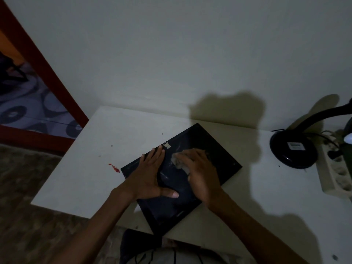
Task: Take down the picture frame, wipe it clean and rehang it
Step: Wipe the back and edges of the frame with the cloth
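Note:
The black picture frame (215,149) lies flat and face down on the white table (99,168), turned at an angle, with its metal hanger (167,145) showing near the far left edge. My left hand (150,174) rests flat on the frame's back, fingers straight and thumb spread. My right hand (200,172) presses a crumpled grey cloth (178,162) against the middle of the frame's back. The cloth is mostly hidden under my fingers and blurred.
A black desk lamp (293,149) stands at the table's right, with a white power strip (337,168) beside it. A small red stain (114,167) marks the table left of the frame. A plain wall rises behind the table, with a red-framed doorway (47,60) at left.

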`<state>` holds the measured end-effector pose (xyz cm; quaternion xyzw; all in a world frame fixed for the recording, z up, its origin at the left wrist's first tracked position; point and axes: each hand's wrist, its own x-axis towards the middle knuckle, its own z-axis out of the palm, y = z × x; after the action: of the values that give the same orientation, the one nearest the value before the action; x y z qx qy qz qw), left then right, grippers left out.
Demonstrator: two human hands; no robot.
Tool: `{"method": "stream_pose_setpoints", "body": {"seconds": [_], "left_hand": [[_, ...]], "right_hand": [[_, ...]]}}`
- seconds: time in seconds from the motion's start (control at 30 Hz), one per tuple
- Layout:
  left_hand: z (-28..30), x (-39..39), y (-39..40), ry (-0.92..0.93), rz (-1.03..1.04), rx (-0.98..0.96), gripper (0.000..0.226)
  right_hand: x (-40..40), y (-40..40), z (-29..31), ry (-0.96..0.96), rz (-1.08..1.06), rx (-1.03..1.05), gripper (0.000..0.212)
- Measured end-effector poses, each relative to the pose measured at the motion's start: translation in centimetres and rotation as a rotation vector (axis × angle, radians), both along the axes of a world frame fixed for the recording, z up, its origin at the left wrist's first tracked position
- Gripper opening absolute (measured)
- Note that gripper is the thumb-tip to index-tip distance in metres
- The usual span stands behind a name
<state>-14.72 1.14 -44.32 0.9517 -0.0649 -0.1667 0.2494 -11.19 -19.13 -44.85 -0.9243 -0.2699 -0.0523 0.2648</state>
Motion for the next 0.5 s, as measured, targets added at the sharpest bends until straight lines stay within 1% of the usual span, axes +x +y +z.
{"method": "stream_pose_setpoints", "body": {"seconds": [0.07,0.13,0.17,0.2,0.27,0.33,0.4,0.5], "left_hand": [[0.1,0.0,0.0,-0.006,0.001,-0.005,0.144],[0.1,-0.1,-0.1,-0.012,-0.001,-0.007,0.144],[0.2,-0.2,-0.1,-0.016,-0.003,-0.006,0.143],[0.2,-0.2,-0.1,-0.02,-0.004,-0.005,0.142],[0.2,-0.3,-0.1,-0.03,-0.003,-0.001,0.141],[0.2,-0.4,-0.2,-0.033,-0.007,0.009,0.14],[0.1,-0.4,-0.2,-0.03,-0.013,0.024,0.14],[0.0,-0.4,-0.1,-0.021,-0.008,0.023,0.141]], "right_hand": [[2.0,-0.2,0.7,0.025,-0.076,-0.03,0.054],[3.2,0.2,1.1,0.057,-0.143,-0.058,0.048],[3.1,0.4,1.0,0.069,-0.153,-0.064,0.05],[2.6,0.5,0.8,0.081,-0.139,-0.072,0.058],[1.0,0.3,0.4,0.091,-0.053,-0.074,0.077],[-0.4,-0.3,-0.1,0.092,0.044,-0.066,0.089],[-0.1,-0.7,0.2,0.072,0.066,-0.068,0.089],[3.0,-0.4,0.9,0.059,-0.006,-0.066,0.076]]}}
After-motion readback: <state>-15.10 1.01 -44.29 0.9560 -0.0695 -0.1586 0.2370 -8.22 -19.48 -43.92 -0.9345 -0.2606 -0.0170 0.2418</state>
